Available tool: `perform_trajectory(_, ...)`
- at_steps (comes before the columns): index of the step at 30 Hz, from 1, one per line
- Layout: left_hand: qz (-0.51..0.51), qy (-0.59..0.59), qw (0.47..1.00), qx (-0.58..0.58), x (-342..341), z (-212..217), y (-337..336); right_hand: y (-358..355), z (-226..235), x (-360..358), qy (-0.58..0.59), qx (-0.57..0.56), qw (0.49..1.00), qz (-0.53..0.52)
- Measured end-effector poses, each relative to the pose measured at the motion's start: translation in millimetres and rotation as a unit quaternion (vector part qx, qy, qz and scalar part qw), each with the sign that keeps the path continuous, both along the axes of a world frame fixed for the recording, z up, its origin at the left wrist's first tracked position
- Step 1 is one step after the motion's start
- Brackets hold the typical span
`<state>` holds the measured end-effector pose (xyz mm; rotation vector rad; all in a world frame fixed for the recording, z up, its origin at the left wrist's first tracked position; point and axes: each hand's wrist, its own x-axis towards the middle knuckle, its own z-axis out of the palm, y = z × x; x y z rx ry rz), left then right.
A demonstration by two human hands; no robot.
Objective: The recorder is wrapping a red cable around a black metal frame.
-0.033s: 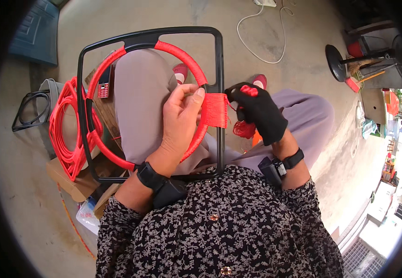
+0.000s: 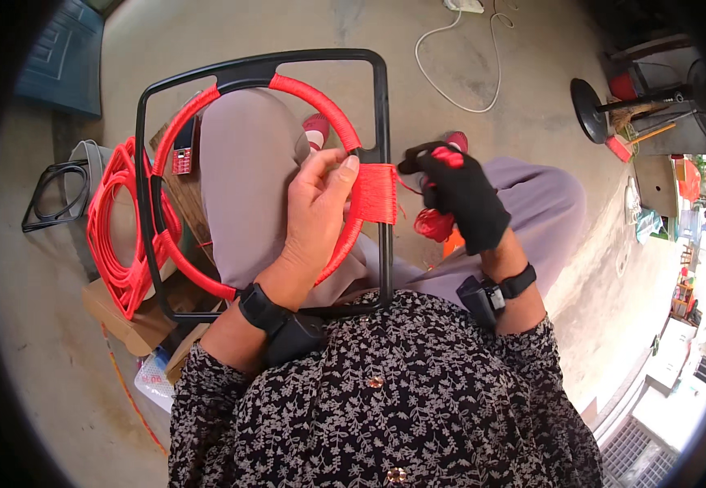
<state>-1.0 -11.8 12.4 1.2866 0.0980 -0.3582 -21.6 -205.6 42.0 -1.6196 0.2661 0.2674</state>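
Gloved right hand [image 2: 465,199] and its red cord [image 2: 436,224] have edged outward from the black frame [image 2: 381,106]

That glove is curled around the cord, with a skein dangling beneath. One slack-looking strand [image 2: 408,189] runs back to the wrapped panel [image 2: 375,193]; if the skein twists or drops, I'd expect a tangle, and lost tension could loosen the last turns. The bare left hand [image 2: 320,195] pinches the ring [image 2: 320,96] at the panel's left edge. Should that grip slip, the frame might slide, since it only rests over the left thigh [image 2: 243,163]: far edge past the knee, near edge by the flowered shirt [image 2: 385,382], right edge between the legs.

As for looks, the ring is tightly bound in red, black gaps showing at top and left; the panel's turns lie close and even, ridged along its right edge.
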Motion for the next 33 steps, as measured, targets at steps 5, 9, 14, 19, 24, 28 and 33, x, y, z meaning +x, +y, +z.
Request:
perform_trajectory(5,-0.080,0.161,0.971,-0.158,6.6,0.7,13.7,-51.3,1.8,-36.4,-0.095,0.027,0.975,-0.199)
perform_trajectory(9,-0.206,0.177,0.956,-0.114,21.0,19.9,19.9,-67.8,10.9,-53.2,-0.034,0.265,0.889,-0.371)
perform_trajectory(14,-0.234,0.174,0.948,-0.128,23.3,24.6,3.1,-56.6,23.1,-77.2,-0.092,0.322,0.872,-0.357)
perform_trajectory(19,-0.180,0.159,0.964,-0.114,9.5,27.7,4.4,-123.7,31.1,-107.6,-0.185,0.227,0.856,-0.426)
perform_trajectory(24,-0.207,0.151,0.957,-0.133,12.0,12.0,0.7,-97.9,29.9,-102.9,-0.125,0.177,0.921,-0.324)
perform_trajectory(28,-0.208,0.171,0.953,-0.140,6.7,13.2,-5.8,-73.4,31.4,-100.9,-0.071,0.135,0.954,-0.257)
perform_trajectory(33,-0.115,0.248,0.919,-0.283,9.2,8.5,0.0,-39.7,12.9,-84.6,0.082,0.099,0.991,-0.035)
